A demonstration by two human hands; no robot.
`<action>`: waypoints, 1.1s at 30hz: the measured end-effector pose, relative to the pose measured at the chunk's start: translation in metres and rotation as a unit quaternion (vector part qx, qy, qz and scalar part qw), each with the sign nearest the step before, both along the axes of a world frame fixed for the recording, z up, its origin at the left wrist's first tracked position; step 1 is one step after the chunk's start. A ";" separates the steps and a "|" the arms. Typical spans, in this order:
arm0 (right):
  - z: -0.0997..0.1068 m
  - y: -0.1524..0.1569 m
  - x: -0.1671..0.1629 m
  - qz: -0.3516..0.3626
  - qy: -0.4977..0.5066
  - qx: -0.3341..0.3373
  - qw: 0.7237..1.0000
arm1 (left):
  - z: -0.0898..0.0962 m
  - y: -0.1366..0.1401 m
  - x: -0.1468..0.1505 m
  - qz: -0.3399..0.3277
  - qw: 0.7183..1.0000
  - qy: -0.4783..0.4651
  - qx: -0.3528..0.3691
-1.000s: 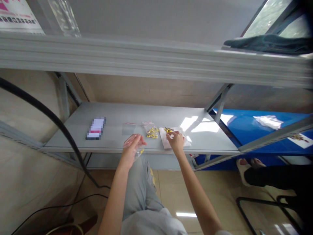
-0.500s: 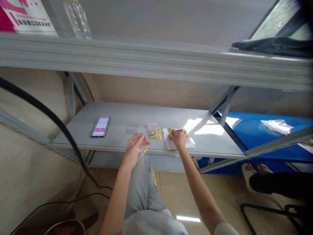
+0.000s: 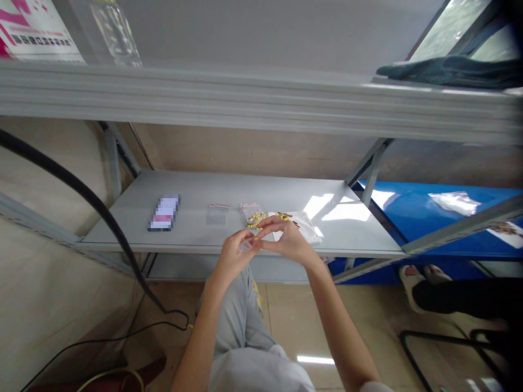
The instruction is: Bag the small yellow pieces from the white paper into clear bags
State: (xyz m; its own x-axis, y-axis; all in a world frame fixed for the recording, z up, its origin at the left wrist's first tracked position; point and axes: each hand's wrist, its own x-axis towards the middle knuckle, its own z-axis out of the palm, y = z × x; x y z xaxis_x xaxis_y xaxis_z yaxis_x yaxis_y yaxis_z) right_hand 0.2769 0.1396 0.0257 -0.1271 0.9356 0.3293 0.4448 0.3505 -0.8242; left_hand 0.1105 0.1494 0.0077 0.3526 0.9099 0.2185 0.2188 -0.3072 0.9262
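My left hand (image 3: pixel 235 255) is closed on a small clear plastic bag (image 3: pixel 245 246) above the shelf's front edge. Fingers of my right hand (image 3: pixel 291 239) meet it at the bag, pinching a tiny yellow piece (image 3: pixel 256 238). Just behind them lies a zip bag of yellow pieces (image 3: pixel 254 216), partly covered by my fingers. To its right, a white sheet (image 3: pixel 307 224) carries several loose yellow and dark pieces (image 3: pixel 283 216). A flat clear zip bag (image 3: pixel 218 214) rests on the left.
On the grey shelf (image 3: pixel 196 188) a phone (image 3: pixel 164 212) lies at left. An upper shelf edge (image 3: pixel 229 100) crosses overhead, with a clear bottle (image 3: pixel 116 35) on it. A black cable (image 3: pixel 93 204) hangs at left. Another person's feet (image 3: pixel 412 277) show near a blue table (image 3: pixel 412 209).
My right hand has left the white sheet and moved left to the bag in my left hand. My left hand has shifted slightly right, and the view has moved a little.
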 end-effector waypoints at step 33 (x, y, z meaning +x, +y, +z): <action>-0.132 0.037 0.091 -0.366 -0.203 -0.056 0.907 | 0.007 0.007 -0.009 -0.024 0.900 -0.334 -0.280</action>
State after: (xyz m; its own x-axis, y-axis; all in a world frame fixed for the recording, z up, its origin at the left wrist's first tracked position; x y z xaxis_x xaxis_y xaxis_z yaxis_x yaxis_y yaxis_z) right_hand 0.3681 0.1768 -0.1059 0.4513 0.8432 0.2922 0.7989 -0.2358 -0.5533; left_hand 0.1012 0.1568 0.0148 0.3543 0.9305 -0.0925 -0.4449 0.2548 0.8586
